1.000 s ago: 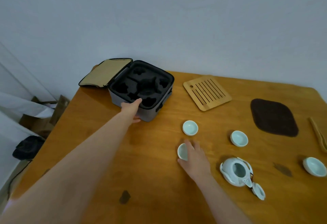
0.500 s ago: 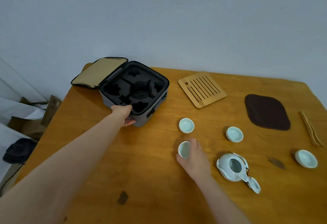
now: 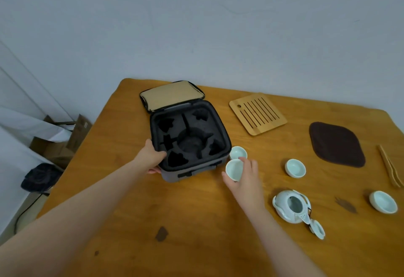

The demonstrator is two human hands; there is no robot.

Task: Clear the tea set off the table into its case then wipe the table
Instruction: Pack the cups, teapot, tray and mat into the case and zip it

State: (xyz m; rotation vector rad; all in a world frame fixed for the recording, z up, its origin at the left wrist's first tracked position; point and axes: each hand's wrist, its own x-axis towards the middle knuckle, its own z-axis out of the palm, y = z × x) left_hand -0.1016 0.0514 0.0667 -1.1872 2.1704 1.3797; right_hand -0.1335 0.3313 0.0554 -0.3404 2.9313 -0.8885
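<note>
Wooden table [image 3: 196,222], pale wall [image 3: 196,25], cardboard boxes [image 3: 54,143]

**Bare arms from picture edge to fingertips**

The person is showing only two arms and two hands, and both are appearing bare. The left forearm [image 3: 87,206] is looking broad and thick where it is nearest the camera, tapering to a slim wrist at the left hand [image 3: 150,158]. The right forearm [image 3: 273,233] is looking narrower and is likewise tapering toward the right hand [image 3: 244,178]. Skin is running uncovered along the whole visible length of each arm. The fingernails are showing too small to make out.
</note>
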